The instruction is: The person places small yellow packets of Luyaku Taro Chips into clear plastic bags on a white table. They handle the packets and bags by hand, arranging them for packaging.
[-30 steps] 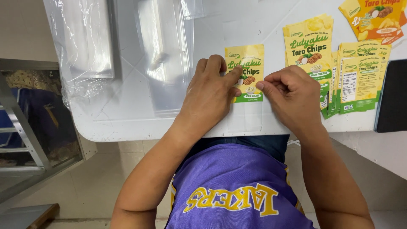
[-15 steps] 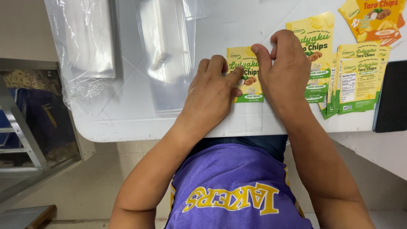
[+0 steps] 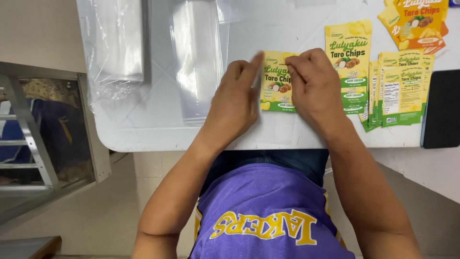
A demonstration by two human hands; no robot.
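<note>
Yellow-green label (image 3: 277, 86) flat on table (image 3: 158, 129), both hands touching.

One small yellow snack label (image 3: 277, 82) lies flat on the white table (image 3: 306, 134), near its front edge, long side running away from the person. The face is up: yellow ground, a green band along the bottom edge, a picture of brown pieces at mid-height. The left edge sits under the extended fingers of the left hand (image 3: 237, 98); the right edge and upper right corner are covered by the curled fingers of the right hand (image 3: 314, 86). The visible part appears uncreased. Both hands touch it, one from each side.
</note>
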